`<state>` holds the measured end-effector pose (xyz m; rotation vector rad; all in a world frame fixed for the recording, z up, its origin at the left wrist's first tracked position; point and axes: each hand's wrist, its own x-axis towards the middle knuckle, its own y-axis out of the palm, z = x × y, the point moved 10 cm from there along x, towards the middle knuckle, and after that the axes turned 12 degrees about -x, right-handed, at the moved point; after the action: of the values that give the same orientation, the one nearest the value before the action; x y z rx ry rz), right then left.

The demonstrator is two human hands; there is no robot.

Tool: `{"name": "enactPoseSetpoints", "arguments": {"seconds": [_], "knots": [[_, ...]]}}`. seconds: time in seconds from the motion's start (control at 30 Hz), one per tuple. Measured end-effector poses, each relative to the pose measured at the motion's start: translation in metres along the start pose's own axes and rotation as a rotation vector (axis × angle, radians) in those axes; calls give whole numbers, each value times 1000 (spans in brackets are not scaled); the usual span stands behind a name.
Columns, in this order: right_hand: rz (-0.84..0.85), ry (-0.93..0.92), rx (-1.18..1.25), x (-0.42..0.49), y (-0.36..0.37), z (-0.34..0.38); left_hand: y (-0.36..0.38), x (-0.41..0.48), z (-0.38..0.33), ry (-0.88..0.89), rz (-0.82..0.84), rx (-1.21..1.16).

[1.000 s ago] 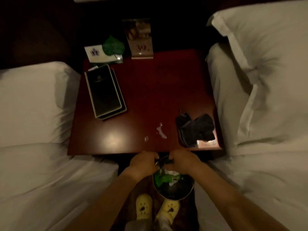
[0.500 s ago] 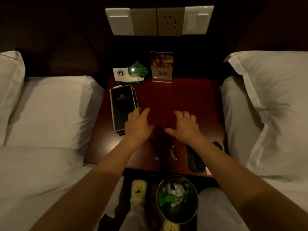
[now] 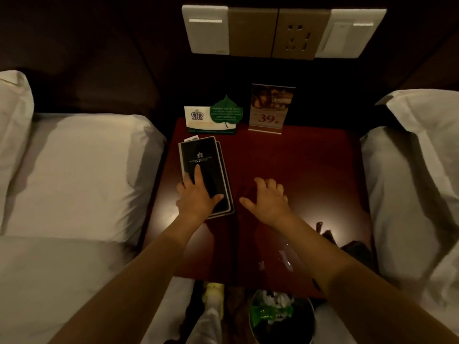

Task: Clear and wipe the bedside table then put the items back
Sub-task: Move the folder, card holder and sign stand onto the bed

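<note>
The left hand (image 3: 198, 198) lies flat on the black folder (image 3: 206, 157) at 10 o'clock of the counter (image 3: 310, 170), fingers (image 3: 198, 173) apart. The right hand (image 3: 267, 201), fingers loosely bent, seems to hold nothing.

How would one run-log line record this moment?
left hand: flat on black folder | right hand: over bedside table, holds nothing | dark cloth: table's near right corner | step: clearing not done

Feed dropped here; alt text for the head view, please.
The left hand rests on a black folder on the red bedside table, the right hand open beside it. A leaf-shaped card and a price sign stand at the back; a dark cloth lies near the front right corner.
</note>
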<state>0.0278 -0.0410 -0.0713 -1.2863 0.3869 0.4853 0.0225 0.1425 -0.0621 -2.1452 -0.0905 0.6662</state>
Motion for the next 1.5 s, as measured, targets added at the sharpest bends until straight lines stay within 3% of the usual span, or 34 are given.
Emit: {"name": "enactPoseSetpoints", "arguments": {"seconds": [0.27,0.47,0.7,0.9,1.03,1.27,1.5], "knots": [[74,30,120,57,17,53,-3,51,32,-44,58,-212],[5,120,296,83,19,79,2,66,48,-106,54,-312],[-11,247,238,97,21,92,-4,77,65,-136,17,-139],[16,217,321,108,34,125,-21,82,95,-124,17,-330],[39,191,404,111,46,155,-39,82,115,-104,10,-662],[69,43,355,113,64,235,-85,75,174,-160,-197,-811],[180,-154,371,110,101,346,-144,62,269,-301,-379,-812]]}}
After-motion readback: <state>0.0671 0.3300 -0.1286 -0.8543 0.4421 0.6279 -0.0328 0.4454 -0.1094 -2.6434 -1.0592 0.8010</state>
